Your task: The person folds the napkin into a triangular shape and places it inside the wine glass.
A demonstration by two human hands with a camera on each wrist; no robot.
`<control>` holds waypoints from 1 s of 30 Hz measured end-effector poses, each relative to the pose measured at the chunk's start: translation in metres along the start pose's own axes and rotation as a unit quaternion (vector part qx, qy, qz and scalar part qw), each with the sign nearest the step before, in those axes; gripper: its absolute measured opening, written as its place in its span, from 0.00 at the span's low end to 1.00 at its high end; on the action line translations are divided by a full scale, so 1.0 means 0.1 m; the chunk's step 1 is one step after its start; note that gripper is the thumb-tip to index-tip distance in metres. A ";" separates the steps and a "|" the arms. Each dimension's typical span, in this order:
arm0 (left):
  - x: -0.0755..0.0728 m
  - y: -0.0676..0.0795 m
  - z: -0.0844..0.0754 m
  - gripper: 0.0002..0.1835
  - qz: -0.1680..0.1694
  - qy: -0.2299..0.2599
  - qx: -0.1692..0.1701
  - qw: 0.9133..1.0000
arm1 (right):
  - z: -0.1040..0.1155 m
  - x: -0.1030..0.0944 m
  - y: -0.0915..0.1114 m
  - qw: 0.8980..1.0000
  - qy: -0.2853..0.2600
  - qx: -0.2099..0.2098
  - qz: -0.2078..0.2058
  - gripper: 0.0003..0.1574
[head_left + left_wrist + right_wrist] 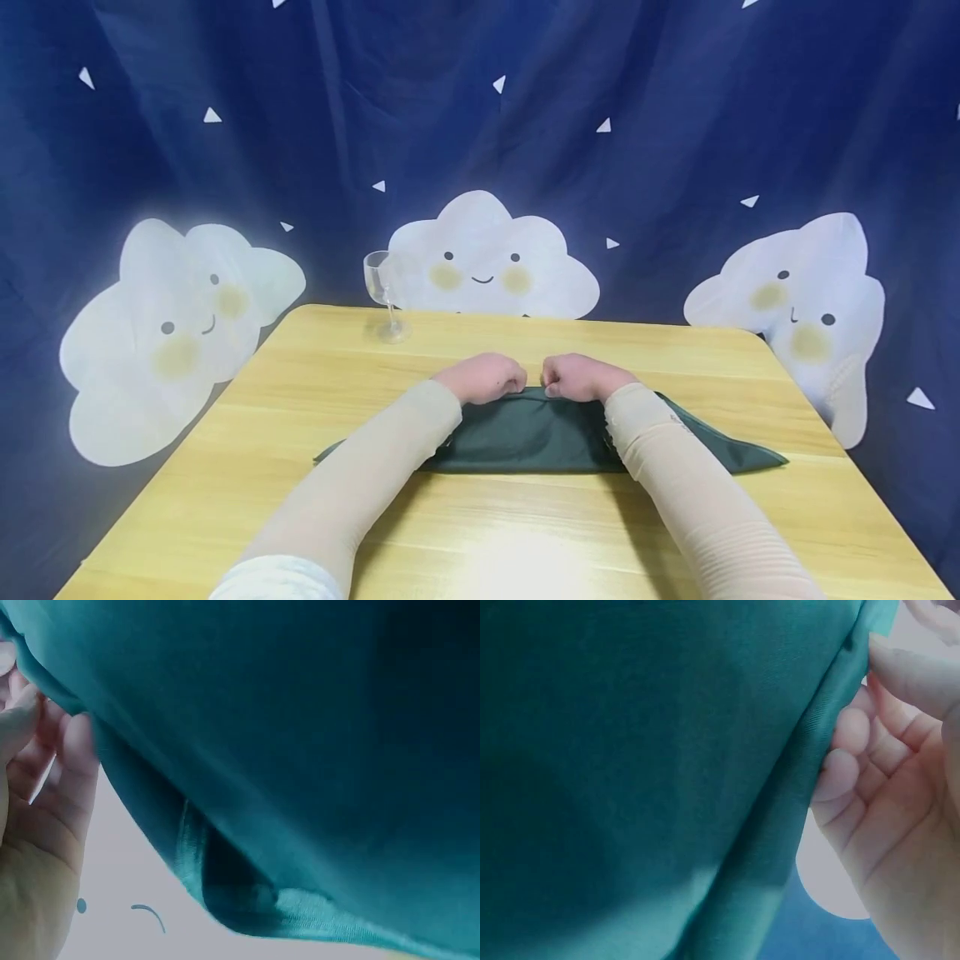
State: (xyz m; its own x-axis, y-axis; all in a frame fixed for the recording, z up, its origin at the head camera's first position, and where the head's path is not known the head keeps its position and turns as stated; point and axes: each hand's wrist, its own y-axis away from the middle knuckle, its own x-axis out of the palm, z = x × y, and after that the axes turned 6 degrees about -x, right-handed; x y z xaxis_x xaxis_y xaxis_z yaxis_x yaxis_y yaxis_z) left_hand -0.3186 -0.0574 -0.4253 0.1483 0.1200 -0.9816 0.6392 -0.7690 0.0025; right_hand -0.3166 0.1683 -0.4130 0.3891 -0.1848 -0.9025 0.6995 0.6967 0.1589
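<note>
A dark green cloth [532, 437] is spread across the middle of the table, with a pointed corner stretching out at each side. My left hand [491, 377] pinches its far edge just left of the middle. Close beside it, my right hand [581, 377] pinches the same edge with thumb and fingers. In the left wrist view the cloth [262, 765] hangs in a fold with a hemmed border, the left fingers [75, 750] at its edge. The right wrist view shows the right thumb and fingers [851, 731] on a rolled edge of the cloth [630, 750].
A clear stemmed wine glass [381, 283] stands upright near the table's far left edge. The wooden table [300, 367] ends in front of a blue curtain [480, 100] printed with white clouds.
</note>
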 end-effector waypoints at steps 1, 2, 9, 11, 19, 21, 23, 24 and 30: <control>0.00 -0.01 0.01 0.09 -0.001 0.008 -0.008 1.000 | -0.01 0.00 0.00 1.000 -0.009 0.003 -0.004 0.03; -0.01 -0.02 0.02 0.07 0.000 0.016 -0.019 1.000 | -0.02 0.00 0.00 1.000 -0.024 0.008 -0.004 0.03; -0.07 -0.07 -0.01 0.03 0.052 0.058 -0.101 0.992 | -0.07 0.00 -0.03 0.995 -0.088 0.031 0.019 0.02; -0.08 -0.08 -0.03 0.04 0.065 0.054 -0.112 0.990 | -0.06 0.00 -0.03 0.996 -0.079 0.024 0.023 0.03; -0.04 -0.14 -0.09 0.03 0.052 -0.032 -0.110 0.992 | -0.06 0.03 -0.04 1.000 -0.022 0.015 0.018 0.07; -0.02 -0.15 -0.10 0.05 0.044 -0.045 -0.106 0.992 | -0.07 0.05 -0.04 1.000 -0.017 0.011 0.002 0.08; -0.01 -0.14 -0.10 0.08 0.039 -0.054 -0.100 0.993 | -0.07 0.06 -0.04 1.000 -0.012 0.000 -0.016 0.09; -0.01 -0.14 -0.10 0.09 0.037 -0.057 -0.095 0.993 | -0.07 0.07 -0.04 1.000 -0.009 -0.005 -0.024 0.09; -0.04 -0.12 -0.13 0.16 0.040 -0.073 -0.058 0.995 | -0.03 0.07 -0.05 0.998 0.005 -0.051 -0.030 0.13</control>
State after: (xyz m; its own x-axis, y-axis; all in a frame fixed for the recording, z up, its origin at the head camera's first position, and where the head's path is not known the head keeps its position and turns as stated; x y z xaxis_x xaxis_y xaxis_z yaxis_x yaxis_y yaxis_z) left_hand -0.3170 -0.0406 -0.4191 0.0973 -0.0373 -0.9946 0.7143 -0.6933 0.0959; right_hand -0.3188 0.1656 -0.4211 0.3408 -0.2216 -0.9136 0.6572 0.7511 0.0629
